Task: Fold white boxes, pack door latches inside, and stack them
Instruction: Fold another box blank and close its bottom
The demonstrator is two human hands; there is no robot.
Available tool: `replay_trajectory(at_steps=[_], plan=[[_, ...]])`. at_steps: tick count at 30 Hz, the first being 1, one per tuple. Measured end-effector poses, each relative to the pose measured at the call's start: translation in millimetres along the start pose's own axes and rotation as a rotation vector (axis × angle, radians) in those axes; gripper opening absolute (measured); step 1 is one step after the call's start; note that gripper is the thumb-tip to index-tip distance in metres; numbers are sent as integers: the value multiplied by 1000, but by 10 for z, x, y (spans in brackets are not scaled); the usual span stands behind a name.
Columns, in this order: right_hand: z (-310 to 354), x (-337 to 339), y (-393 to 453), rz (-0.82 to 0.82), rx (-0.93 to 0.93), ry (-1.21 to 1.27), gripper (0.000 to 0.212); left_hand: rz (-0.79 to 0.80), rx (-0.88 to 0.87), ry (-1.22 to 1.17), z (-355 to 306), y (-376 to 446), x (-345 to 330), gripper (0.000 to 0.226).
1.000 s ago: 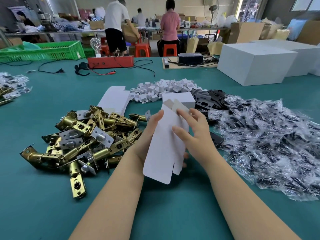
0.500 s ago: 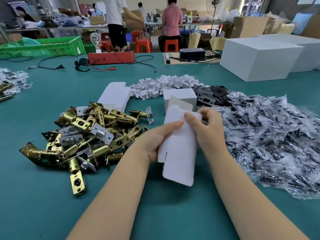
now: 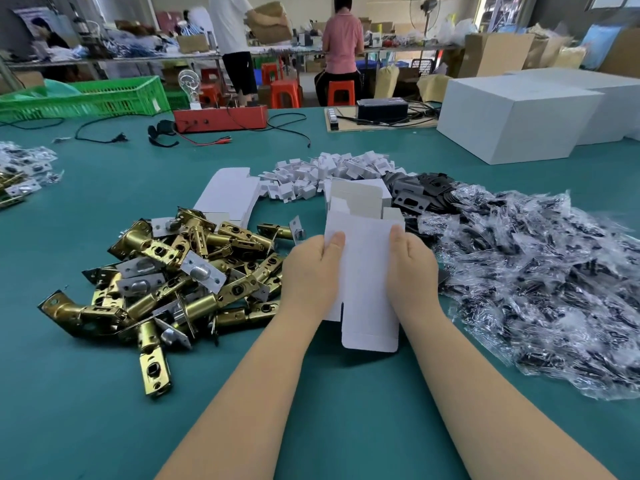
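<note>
- A worker's left hand (image 3: 311, 271) and right hand (image 3: 412, 268) hold a small white cardboard carton (image 3: 367, 271) above the teal work table (image 3: 104, 393), near the middle of the scene — each hand clamped on one long side, thumbs laid on the top face, remaining fingers curled underneath and hidden.
- The carton's far end stands open, its tuck flaps raised; a rounded flap hangs loose at the near end.
- To the left, just beside the left hand, lies a heap of brass-coloured metal door latches (image 3: 166, 282) with silver faceplates, tumbled at all angles.
- To the right spreads a broad pile of clear plastic packets of dark hardware (image 3: 540, 285), reaching the right hand's wrist.
- Beyond the carton: a stack of flat white box blanks (image 3: 228, 195), a scatter of small white folded card inserts (image 3: 329, 171) and a cluster of black metal strike plates (image 3: 419, 192).
- Farther off sit a red metal test box (image 3: 221, 117) with trailing cables, a green plastic crate (image 3: 93, 98) at far left and large white cartons (image 3: 519, 116) at far right.
- Two people (image 3: 341, 46) work at benches in the background.
</note>
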State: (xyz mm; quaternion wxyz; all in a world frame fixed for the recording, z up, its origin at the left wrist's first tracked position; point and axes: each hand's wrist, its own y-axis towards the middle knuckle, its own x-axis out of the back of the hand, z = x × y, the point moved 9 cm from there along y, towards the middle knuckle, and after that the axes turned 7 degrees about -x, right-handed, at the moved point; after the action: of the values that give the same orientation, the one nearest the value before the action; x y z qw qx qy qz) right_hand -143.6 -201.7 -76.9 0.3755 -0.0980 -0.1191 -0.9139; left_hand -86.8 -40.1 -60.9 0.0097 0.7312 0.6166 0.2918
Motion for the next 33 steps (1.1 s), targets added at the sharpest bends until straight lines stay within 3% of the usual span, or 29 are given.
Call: replay_trajectory(at_steps=[5,9,11,12,14,17,19,22,26,33], plan=[[86,-163,-14,91,62,-100,47,-187,-27,-45,35,72,230,51],[143,-110,-38,48,105,-22,43,-188,-24,-71,36,82,225,38],[131,-140,-29,154,79,57,20,-146,9,-187,35,96,198,16],[121,-182,-42,243,32,124,11,-111,17,-271,35,105,169,30],[102,-266,-83,394,-23,226,45,-25,25,-425,40,116,82,70],[169,-297,-107,473,-7,325,75,71,32,-605,-12,111,10,88],[207,-309,-112,528,-31,459,73,161,12,-695,-72,114,-46,70],[263,-354,-155,643,-28,603,53,315,2,-696,-128,49,-194,57],[187,-397,-164,639,-84,605,74,255,23,-621,-80,24,-214,60],[152,-317,-59,544,-106,580,64,219,-3,-628,-32,83,-183,59]])
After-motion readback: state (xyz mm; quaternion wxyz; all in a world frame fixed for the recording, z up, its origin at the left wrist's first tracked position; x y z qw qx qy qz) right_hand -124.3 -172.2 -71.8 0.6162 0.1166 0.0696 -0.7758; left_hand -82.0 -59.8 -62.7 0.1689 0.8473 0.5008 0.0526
